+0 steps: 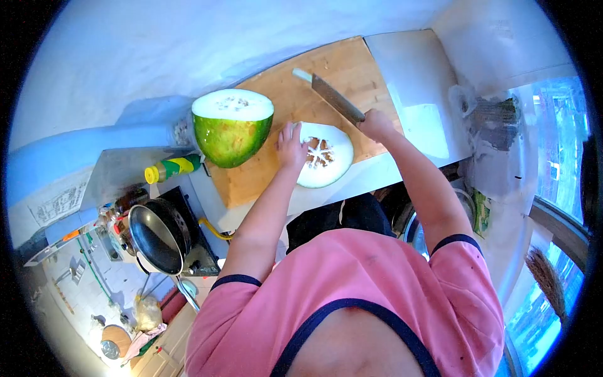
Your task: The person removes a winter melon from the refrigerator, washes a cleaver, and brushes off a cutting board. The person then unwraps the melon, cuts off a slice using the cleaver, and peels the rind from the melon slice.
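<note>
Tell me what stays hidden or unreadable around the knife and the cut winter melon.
All in the head view:
The gripped end of the knife: covered by the right hand.
The underside of the smaller winter melon piece: hidden by its upturned cut face.
Part of that piece's edge: under the left hand.
Wording on the yellow-capped bottle: too small to read.

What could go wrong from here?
1. The knife in the right hand could slip and nick the left hand, which is at the cut melon piece.
2. That piece seems to extend past the cutting board's near edge; it might slide.
3. The larger melon piece's rounded rind could roll.
</note>
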Demonstrator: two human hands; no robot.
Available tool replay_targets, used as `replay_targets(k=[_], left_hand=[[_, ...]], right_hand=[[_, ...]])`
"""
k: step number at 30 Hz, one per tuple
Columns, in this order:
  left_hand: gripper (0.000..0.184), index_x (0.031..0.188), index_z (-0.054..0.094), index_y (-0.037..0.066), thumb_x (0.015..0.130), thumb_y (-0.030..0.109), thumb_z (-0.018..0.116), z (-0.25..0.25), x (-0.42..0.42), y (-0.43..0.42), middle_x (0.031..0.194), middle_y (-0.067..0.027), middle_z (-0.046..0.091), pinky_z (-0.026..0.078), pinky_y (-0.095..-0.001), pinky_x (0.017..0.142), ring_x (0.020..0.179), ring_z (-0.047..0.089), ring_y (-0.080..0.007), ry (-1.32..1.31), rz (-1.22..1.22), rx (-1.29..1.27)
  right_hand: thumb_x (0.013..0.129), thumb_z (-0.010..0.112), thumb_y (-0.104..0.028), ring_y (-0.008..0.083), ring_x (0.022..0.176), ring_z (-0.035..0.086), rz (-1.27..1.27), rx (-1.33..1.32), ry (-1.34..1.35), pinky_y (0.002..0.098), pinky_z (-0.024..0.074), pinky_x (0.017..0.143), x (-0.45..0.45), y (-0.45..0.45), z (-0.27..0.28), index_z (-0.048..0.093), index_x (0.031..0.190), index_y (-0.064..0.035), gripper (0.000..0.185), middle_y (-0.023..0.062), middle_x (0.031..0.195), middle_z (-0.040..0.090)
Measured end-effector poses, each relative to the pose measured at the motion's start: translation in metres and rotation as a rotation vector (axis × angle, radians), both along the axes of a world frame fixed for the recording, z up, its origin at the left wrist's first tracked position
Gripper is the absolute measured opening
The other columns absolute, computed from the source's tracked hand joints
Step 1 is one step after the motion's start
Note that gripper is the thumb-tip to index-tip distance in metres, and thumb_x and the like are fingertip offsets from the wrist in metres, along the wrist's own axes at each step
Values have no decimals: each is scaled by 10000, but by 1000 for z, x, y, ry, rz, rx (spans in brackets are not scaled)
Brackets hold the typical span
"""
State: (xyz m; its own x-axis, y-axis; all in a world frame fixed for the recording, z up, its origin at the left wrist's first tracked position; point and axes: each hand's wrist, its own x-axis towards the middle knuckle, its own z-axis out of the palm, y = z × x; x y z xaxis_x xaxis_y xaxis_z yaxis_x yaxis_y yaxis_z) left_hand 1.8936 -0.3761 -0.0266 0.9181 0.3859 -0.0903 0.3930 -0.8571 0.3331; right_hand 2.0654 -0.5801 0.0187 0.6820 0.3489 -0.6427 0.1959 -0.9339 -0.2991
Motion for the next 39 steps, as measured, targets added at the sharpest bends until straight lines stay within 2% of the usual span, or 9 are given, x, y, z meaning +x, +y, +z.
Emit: replay_targets(k=[5, 10, 13, 20, 22, 23, 25, 28, 39], left_hand=[[639, 1293, 488, 141, 711, 196, 748, -1, -8, 3, 1325, -109, 440, 398, -457, 968, 1184, 432, -332, -4, 83, -46], [702, 1352, 426, 129, 732, 260, 726, -14, -19, 9, 1277, -131, 456, 401, -441, 965, 1141, 446, -349, 3, 155, -6], [740, 1376, 388, 119, 739, 301, 716, 6, -12, 11, 1280, -156, 436, 379, -457, 976, 1161, 418, -370, 160, 156, -58], [785, 1362, 361, 62, 716, 300, 739, 7, -38, 0, 1247, -211, 454, 331, -489, 1005, 1168, 416, -398, 204, 360, 1], [638, 1281, 460, 24, 743, 245, 722, 18, -39, -12, 1256, -206, 474, 342, -472, 1009, 1188, 416, -404, -157, 195, 68], [638, 1281, 460, 24, 743, 245, 722, 25, -30, -18, 1256, -206, 474, 342, -472, 1009, 1188, 416, -404, -152, 191, 69], [439, 1148, 573, 8, 757, 164, 695, 29, -12, -26, 1230, -197, 515, 364, -448, 1009, 1188, 439, -386, -80, -381, -178], [295, 1021, 640, 12, 751, 125, 678, 18, 5, -38, 1180, -190, 550, 388, -434, 998, 1159, 473, -361, -88, -547, -51], [308, 1034, 659, 32, 757, 166, 662, -2, 17, -26, 1180, -150, 565, 309, -475, 1086, 1196, 450, -347, -3, -621, -125]], right_hand=[[852, 555, -254, 363, 924, 635, 77, 20, -32, 443, 500, 811, -30, -22, 53, 680, 989, -53, 273, 216, 974, 662], [878, 545, -310, 395, 815, 638, -319, 189, -145, 475, 508, 748, -88, -66, 52, 681, 979, -75, 290, 235, 841, 653], [878, 554, -325, 396, 782, 640, -354, 189, -111, 482, 514, 722, -117, -86, 50, 680, 995, -93, 290, 225, 810, 654], [853, 565, -244, 359, 672, 658, -227, 216, -250, 468, 527, 611, -151, -81, 42, 637, 1002, -110, 213, 200, 670, 638], [847, 556, -220, 354, 654, 656, -172, 216, -246, 467, 526, 598, -150, -74, 43, 619, 990, -96, 200, 198, 659, 633], [840, 547, -197, 350, 637, 653, -113, 213, -250, 465, 524, 586, -149, -72, 42, 600, 978, -81, 188, 196, 648, 628], [837, 541, -184, 348, 629, 653, -91, 204, -238, 464, 525, 583, -148, -69, 35, 585, 1001, -74, 203, 191, 667, 636], [826, 548, -166, 342, 608, 647, -54, 173, -248, 454, 522, 568, -148, -67, 29, 575, 1050, -80, 241, 178, 673, 640], [843, 497, -149, 335, 635, 665, 15, 98, -196, 448, 533, 577, -139, -65, 39, 540, 1080, -81, 251, 167, 712, 660]])
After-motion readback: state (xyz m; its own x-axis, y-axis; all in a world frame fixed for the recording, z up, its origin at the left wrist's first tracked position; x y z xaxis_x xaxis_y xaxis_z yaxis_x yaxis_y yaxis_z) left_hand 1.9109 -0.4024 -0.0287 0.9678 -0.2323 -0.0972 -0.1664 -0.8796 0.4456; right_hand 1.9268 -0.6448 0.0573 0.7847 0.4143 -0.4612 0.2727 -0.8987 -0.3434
